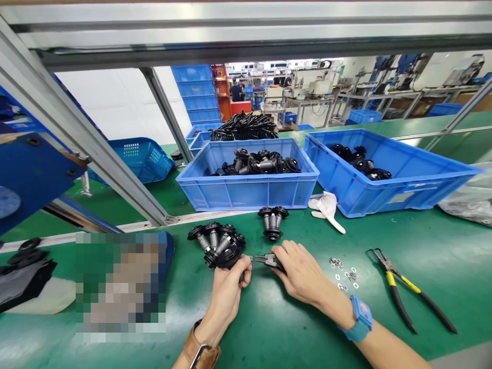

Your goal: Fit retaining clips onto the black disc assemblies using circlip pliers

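Observation:
My left hand (229, 286) is closed around a black wheel-hub-like part (229, 258), much of it hidden by the fingers. In my right hand (302, 271) is a pair of circlip pliers (266, 260), its thin jaws pointing left, close by my left thumb. Whether the tips touch the part or a ring, I cannot tell. Several black and grey hub-like parts (213, 238) lie just beyond my left hand. Another small group of hub-like parts (272, 224) stands beyond my right hand. To the right of that hand, small metal rings (350, 277) are scattered on the green bench (284, 328).
Larger pliers with black and yellow handles (411, 292) lie at the right. Behind are a blue bin (246, 192) and a second blue bin (400, 197), both holding black parts. A white glove (327, 209) lies before them. A metal frame post (115, 169) rises at left.

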Motion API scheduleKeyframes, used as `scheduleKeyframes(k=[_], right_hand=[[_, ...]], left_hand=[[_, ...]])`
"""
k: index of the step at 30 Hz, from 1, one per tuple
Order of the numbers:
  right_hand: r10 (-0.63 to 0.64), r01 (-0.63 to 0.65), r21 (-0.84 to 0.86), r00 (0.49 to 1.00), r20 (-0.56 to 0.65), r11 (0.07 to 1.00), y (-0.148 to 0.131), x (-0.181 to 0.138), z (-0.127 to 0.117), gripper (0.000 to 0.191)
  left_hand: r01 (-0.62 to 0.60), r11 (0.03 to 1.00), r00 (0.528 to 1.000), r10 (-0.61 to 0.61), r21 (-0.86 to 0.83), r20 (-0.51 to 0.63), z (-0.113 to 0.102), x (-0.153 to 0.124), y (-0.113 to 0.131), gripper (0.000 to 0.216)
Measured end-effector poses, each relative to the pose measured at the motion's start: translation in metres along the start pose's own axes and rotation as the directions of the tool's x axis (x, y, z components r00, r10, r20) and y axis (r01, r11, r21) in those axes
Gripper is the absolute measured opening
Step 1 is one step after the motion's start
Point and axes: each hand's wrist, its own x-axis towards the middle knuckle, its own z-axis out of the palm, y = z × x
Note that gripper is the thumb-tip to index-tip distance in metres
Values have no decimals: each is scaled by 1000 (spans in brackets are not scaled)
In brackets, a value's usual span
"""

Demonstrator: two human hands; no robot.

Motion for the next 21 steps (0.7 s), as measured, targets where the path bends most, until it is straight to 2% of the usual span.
scheduleKeyframes(k=[12,19,21], right_hand=[[1,-1,-5,1000,23,1000,0,0,0,18],[3,-4,-71,1000,-15,997,0,3,2,27],[7,-9,-92,1000,-22,996,1,3,2,22]], left_hand=[[23,1000,999,-23,-3,28,1,-2,1,31],[152,981,988,-148,-119,45,0,-4,2,37],[161,979,987,-155,-126,52,0,-4,1,37]])
